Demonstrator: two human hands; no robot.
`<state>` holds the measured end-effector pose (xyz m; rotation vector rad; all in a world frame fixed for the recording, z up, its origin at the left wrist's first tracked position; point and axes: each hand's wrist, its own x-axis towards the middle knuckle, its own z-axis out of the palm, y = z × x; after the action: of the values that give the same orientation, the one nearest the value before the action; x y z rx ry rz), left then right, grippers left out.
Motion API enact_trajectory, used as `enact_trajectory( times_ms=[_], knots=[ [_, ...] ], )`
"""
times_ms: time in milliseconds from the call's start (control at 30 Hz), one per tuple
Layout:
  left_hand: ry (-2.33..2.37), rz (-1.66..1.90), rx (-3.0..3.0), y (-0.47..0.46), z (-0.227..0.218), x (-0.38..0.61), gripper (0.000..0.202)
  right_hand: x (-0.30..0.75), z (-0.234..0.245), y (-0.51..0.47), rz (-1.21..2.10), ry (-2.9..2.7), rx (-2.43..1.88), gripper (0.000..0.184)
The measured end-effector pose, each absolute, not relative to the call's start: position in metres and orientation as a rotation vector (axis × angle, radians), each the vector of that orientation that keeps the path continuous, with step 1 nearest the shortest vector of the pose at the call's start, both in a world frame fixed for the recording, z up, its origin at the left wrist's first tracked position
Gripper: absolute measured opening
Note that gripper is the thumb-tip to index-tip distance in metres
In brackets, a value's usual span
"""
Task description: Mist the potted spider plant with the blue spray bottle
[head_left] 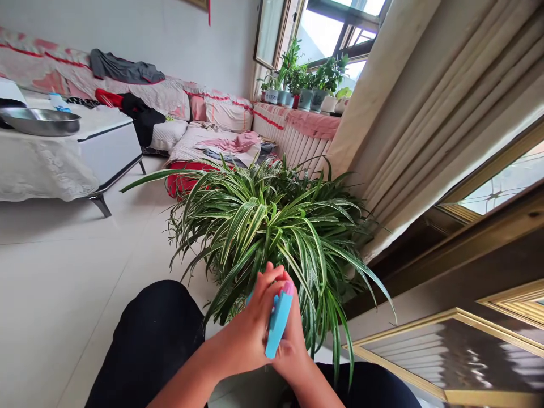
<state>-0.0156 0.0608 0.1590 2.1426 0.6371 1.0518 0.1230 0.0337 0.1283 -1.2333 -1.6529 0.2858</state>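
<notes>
Both hands are together in front of a large spider plant (259, 221) with long striped green leaves, some of which look wet. Between my palms is what looks like a spray bottle; its light blue head (278, 323) with a pink tip shows, tilted towards the leaves. The bottle's body is hidden by my hands. My left hand (255, 326) is closed around it from the left, fingers bent. From the right, my right hand (294, 334) wraps it too, partly covered by the left. The plant's pot is hidden under the leaves.
My dark-trousered knees (157, 334) flank the plant. A curtain (408, 113) and a wood-framed door panel (425, 351) stand close on the right. Potted plants (306, 85) line the windowsill. At left are a table (110, 150) with a metal pan (40, 122) and a sofa (170, 99).
</notes>
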Motion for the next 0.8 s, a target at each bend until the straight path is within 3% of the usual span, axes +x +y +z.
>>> enact_trajectory(
  times_ms=[67,200,300,467,800],
  knots=[
    [0.472,0.908,1.967,0.071,0.156,-0.023,0.089,0.13,0.138,0.036,0.242,-1.721,-1.163,0.07],
    [0.454,1.0,1.314,0.101,0.134,-0.019,0.052,0.14,0.153,0.039,0.166,-1.68,-1.246,0.054],
    [0.687,0.995,0.802,0.117,0.11,0.001,0.046,0.139,0.159,0.041,0.223,-1.623,-1.333,0.05],
    [0.715,0.699,0.697,0.115,0.085,0.031,0.041,0.128,0.159,0.043,0.223,-1.678,-1.291,0.047],
    [0.684,0.748,0.718,0.11,0.097,0.029,0.031,0.127,0.159,0.049,0.028,-1.834,-1.342,0.026]
  ],
)
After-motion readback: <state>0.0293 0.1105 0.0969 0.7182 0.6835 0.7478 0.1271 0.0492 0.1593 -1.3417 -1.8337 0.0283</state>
